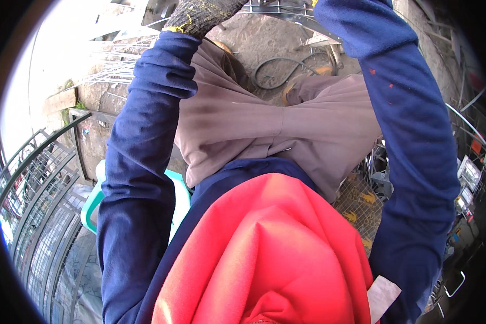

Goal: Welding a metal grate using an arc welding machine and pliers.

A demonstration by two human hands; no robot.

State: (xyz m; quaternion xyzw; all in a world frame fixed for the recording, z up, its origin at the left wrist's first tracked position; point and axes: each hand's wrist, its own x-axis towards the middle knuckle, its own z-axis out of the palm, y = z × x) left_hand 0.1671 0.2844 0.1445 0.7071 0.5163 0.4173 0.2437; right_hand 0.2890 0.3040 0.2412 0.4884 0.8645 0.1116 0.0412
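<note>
My left hand point(208, 15), in a dark grey knitted glove with yellow stitching at the cuff, reaches up to the top edge of the picture. Its fingers are cut off there, so what it holds, if anything, does not show. Just right of it is a metal frame of thin bars point(278, 9), running toward my right sleeve point(410, 108). Beyond that sleeve my right hand lies outside the picture; only a speck of yellow shows by the cuff. Both arms are stretched forward in dark blue sleeves.
A black cable point(279, 86) loops on the ground between my feet. Thin metal rods point(113, 62) lie at the far left. Dark metal grilles point(43, 200) stand at left, near a turquoise-rimmed plastic thing point(94, 208). Metal scraps and tools point(467, 178) crowd the right.
</note>
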